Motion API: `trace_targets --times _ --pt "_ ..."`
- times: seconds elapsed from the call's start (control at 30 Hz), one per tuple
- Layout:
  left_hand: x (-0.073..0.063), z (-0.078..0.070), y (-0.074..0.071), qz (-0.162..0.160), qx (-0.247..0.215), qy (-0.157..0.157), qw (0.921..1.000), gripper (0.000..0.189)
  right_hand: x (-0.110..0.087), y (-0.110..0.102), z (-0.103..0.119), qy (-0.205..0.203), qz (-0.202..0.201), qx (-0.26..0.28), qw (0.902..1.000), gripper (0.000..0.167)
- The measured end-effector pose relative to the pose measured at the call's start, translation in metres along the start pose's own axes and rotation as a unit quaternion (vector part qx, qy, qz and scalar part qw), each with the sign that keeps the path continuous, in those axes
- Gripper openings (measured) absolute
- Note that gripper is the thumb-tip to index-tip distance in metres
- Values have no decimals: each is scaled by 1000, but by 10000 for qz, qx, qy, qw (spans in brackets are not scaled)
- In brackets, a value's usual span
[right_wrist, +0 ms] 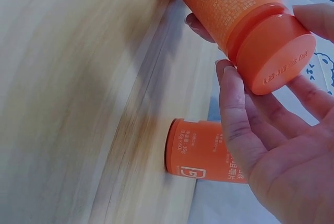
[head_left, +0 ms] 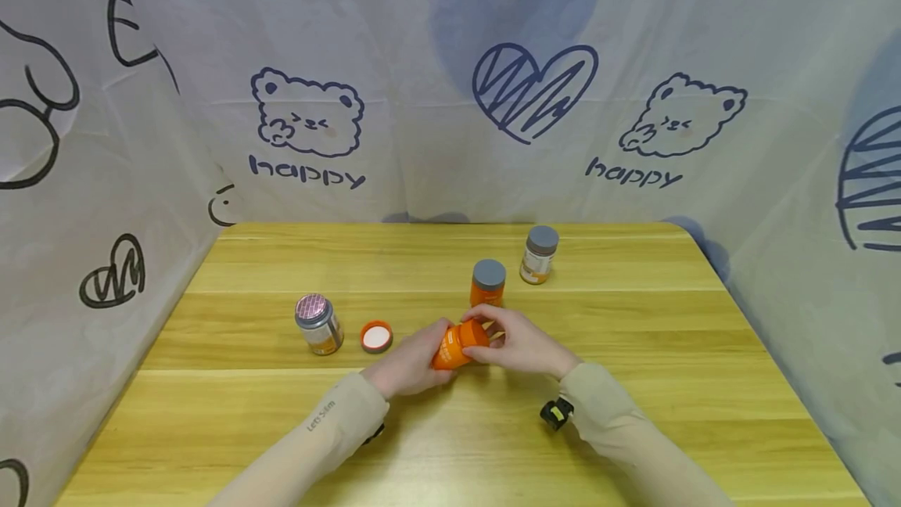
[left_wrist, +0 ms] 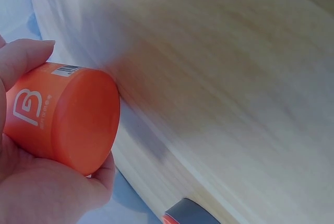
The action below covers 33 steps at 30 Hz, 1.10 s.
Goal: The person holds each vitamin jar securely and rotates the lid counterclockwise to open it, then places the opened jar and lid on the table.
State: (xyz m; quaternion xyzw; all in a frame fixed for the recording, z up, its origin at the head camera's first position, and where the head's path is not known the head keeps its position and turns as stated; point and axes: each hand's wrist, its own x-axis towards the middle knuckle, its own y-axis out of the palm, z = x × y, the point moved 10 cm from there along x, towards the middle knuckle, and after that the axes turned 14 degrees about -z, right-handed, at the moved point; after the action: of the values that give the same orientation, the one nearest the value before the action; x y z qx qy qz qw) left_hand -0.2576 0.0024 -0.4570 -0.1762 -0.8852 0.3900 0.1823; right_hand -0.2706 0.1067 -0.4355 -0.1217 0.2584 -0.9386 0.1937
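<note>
My left hand (head_left: 411, 358) grips an orange bottle (head_left: 449, 350) round its body, tilted with its top toward the right. Thumb and fingers of my right hand (head_left: 526, 344) pinch the bottle's orange cap (right_wrist: 276, 54), which sits on the neck with raised lettering on its top. In the left wrist view the bottle's base (left_wrist: 87, 122) faces the camera, beside a barcode and a white logo. Just behind the hands stands a second orange bottle (head_left: 487, 296) with a grey lid, partly hidden by my right hand in the right wrist view.
A jar with a pink foil seal (head_left: 312, 308) stands uncapped at the left. Beside it a loose lid (head_left: 376, 336) lies with its white inside up. At the back right is a grey-lidded jar (head_left: 538, 257). A printed cloth (head_left: 422, 131) hangs behind the wooden table (head_left: 633, 319).
</note>
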Motion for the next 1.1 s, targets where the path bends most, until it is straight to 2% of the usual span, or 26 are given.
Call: trace_targets --times 0.4,0.73,1.1 --pt "0 0 1 -38 3 95 9999 48 3 -4 5 -2 -262 -110 9996 29" --pt "-1 1 0 -8 -13 -2 10000 47 4 -3 6 -37 -225 204 9995 30" --pt "-1 -1 -1 -12 40 13 10000 48 2 -2 9 -176 -198 203 9994 34"
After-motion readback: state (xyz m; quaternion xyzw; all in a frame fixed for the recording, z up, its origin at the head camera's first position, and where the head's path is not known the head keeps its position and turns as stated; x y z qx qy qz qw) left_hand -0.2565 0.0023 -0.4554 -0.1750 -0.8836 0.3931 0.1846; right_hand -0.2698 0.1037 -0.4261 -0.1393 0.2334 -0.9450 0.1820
